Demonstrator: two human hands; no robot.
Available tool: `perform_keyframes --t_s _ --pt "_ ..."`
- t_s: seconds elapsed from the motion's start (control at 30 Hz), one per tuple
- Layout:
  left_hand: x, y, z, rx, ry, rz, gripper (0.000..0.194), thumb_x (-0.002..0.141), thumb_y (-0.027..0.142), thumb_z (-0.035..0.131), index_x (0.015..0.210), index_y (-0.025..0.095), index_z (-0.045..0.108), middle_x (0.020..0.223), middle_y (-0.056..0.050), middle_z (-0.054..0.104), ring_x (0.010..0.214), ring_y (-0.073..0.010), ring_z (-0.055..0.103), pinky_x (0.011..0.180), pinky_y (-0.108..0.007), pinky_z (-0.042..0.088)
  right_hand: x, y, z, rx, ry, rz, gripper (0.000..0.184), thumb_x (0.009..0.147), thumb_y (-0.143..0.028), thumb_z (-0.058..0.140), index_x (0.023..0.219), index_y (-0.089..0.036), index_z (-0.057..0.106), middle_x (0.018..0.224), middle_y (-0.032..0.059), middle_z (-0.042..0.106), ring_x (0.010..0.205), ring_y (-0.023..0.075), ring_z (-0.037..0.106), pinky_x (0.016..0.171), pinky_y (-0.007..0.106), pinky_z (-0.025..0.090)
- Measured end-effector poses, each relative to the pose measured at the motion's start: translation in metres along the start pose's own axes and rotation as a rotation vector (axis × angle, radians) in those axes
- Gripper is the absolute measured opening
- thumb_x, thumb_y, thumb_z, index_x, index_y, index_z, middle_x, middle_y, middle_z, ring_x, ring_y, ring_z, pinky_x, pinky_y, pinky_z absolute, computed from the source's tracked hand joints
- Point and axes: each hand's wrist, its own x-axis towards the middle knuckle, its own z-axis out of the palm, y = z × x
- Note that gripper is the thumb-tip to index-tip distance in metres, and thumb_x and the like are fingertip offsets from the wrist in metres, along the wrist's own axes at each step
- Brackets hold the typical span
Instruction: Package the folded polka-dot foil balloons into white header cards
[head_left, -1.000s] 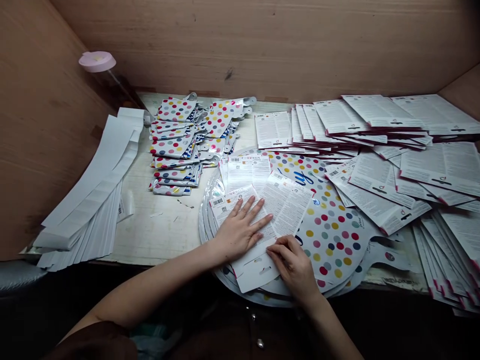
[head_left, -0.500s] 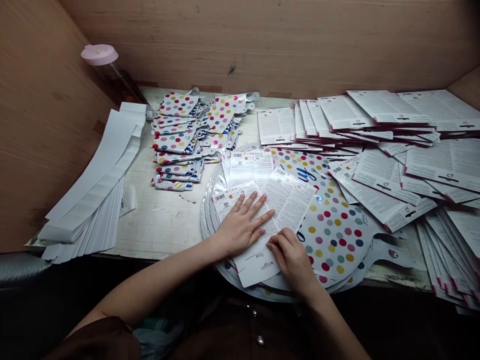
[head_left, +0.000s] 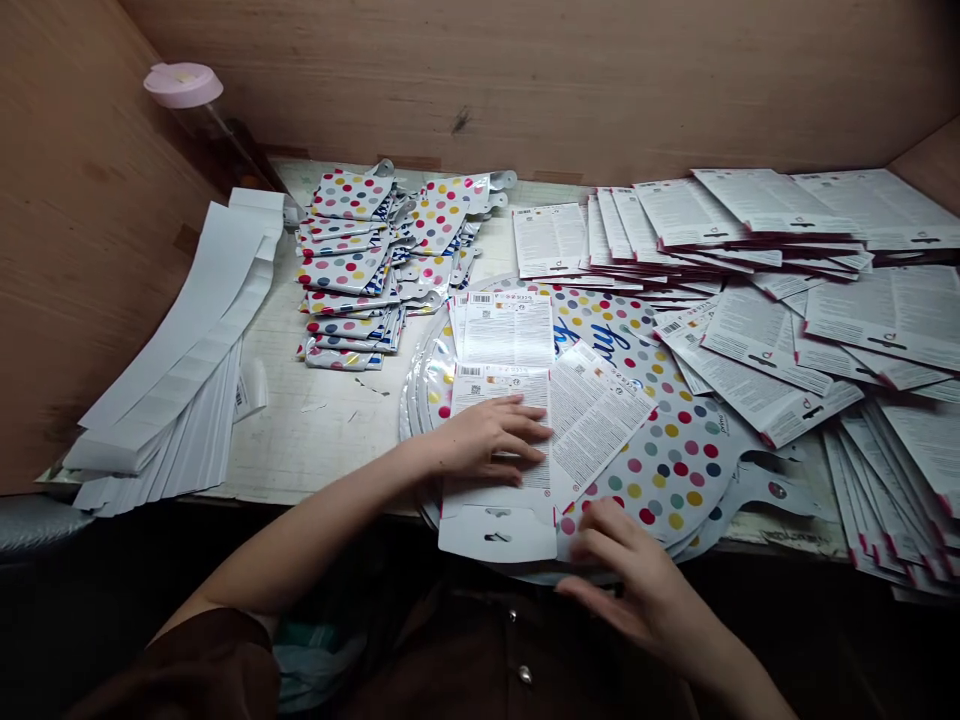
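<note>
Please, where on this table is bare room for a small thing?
Mostly bare table shows between white strips and folded dotted packets, with small specks. A narrower gap separates those packets from rear printed cards. Crowded: the right, with overlapping cards, and the middle, where the left hand rests on a card.

Left hand flat on printed packet; right hand just beside, thumb parted; dotted foil beneath

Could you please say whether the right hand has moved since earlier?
Yes: against the large polka-dot foil balloon, the right hand has shifted rightward and lower in the picture.
</note>
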Motion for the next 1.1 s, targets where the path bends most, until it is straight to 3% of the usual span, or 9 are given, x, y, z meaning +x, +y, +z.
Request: perform_keyframes --t_s 0.13,0.2,0.27,0.4,0.5,0.6,0.77,0.93,1.1 --pt "-0.036 0.037 0.002 -0.028 0.055 -0.154 0.023 0.088 0.042 0.060 0.092 0.022 0.071 0.094 -0.008 0.069 0.093 -0.0244 0.058 0.084 -0.040 0.046 0.016 0.004 0.037 -0.179 0.197 -0.177 0.036 0.090 -0.023 0.062 0.125 -0.020 0.057 0.109 0.0114 0.064 0.102 0.0267 0.056 0.083 0.042 0.051" --pt "-0.062 0.057 0.015 -0.057 0.090 -0.213 0.052 0.072 0.060 0.072 0.104 0.019 0.067 0.100 -0.010 0.067 0.093 -0.0268 0.057 0.083 -0.043 0.046 0.019 0.006 0.052 -0.242 0.319 -0.233 0.037 0.090 -0.018 0.061 0.126 -0.018 0.057 0.106 0.0111 0.066 0.098 0.0265 0.057 0.081 0.042 0.050" --pt "-0.082 0.072 0.032 0.031 0.243 -0.218 0.050 0.079 0.052 0.069 0.116 0.018 0.063 0.108 -0.011 0.067 0.099 -0.0287 0.056 0.086 -0.046 0.046 0.019 0.005 0.060 -0.216 0.402 -0.239 0.034 0.090 -0.013 0.058 0.123 -0.019 0.059 0.103 0.0098 0.067 0.094 0.0249 0.058 0.079 0.042 0.049" --pt "-0.085 0.086 0.055 -0.070 0.521 -0.452 0.013 0.094 0.018 0.052 0.097 0.022 0.064 0.095 -0.005 0.067 0.085 -0.0192 0.059 0.076 -0.035 0.050 0.025 -0.006 0.062 -0.003 0.473 0.045 0.014 0.095 -0.016 0.050 0.093 -0.022 0.063 0.082 0.0052 0.060 0.079 0.0207 0.055 0.071 0.038 0.048" --pt "-0.068 0.089 0.058 -0.105 0.649 -0.820 0.009 0.092 0.029 0.057 0.094 0.020 0.059 0.096 -0.007 0.059 0.089 -0.0218 0.060 0.075 -0.036 0.053 0.035 -0.009 0.061 -0.007 0.534 0.328 0.013 0.095 -0.032 0.054 0.087 -0.022 0.054 0.082 0.0044 0.053 0.078 0.0220 0.052 0.070 0.038 0.045" --pt "-0.060 0.092 0.058 0.082 0.674 -1.082 0.038 0.082 0.046 0.069 0.103 0.019 0.053 0.100 -0.010 0.057 0.094 -0.0300 0.057 0.076 -0.046 0.053 0.041 -0.006 0.063 -0.108 0.610 0.481 0.033 0.086 -0.049 0.063 0.099 -0.021 0.052 0.092 0.0085 0.053 0.085 0.0268 0.048 0.073 0.043 0.044" --pt "-0.066 0.096 0.057 0.133 0.594 -1.073 0.032 0.084 0.049 0.065 0.094 0.022 0.051 0.091 -0.008 0.057 0.087 -0.0302 0.054 0.074 -0.049 0.049 0.043 -0.018 0.061 0.078 0.553 0.529 0.033 0.089 -0.053 0.055 0.080 -0.023 0.050 0.085 0.0065 0.054 0.082 0.0266 0.050 0.073 0.046 0.044" --pt "-0.063 0.074 0.036 0.086 0.843 -0.983 0.066 0.089 0.054 0.055 0.138 0.017 0.033 0.127 -0.017 0.046 0.114 -0.0338 0.047 0.094 -0.054 0.045 0.050 -0.008 -0.001 0.864 0.538 0.488 0.027 0.094 -0.050 0.051 0.090 -0.024 0.043 0.064 -0.0036 0.058 0.046 0.0139 0.055 0.042 0.025 0.045" --pt "-0.015 0.042 0.013 0.147 0.686 -0.884 0.073 0.079 0.066 0.060 0.129 0.012 0.049 0.118 -0.017 0.052 0.112 -0.0355 0.045 0.096 -0.055 0.041 0.101 0.083 -0.147 0.564 1.149 0.520 0.027 0.082 -0.043 0.063 0.079 -0.019 0.050 0.084 0.0069 0.070 0.058 0.0131 0.067 0.048 0.024 0.045"
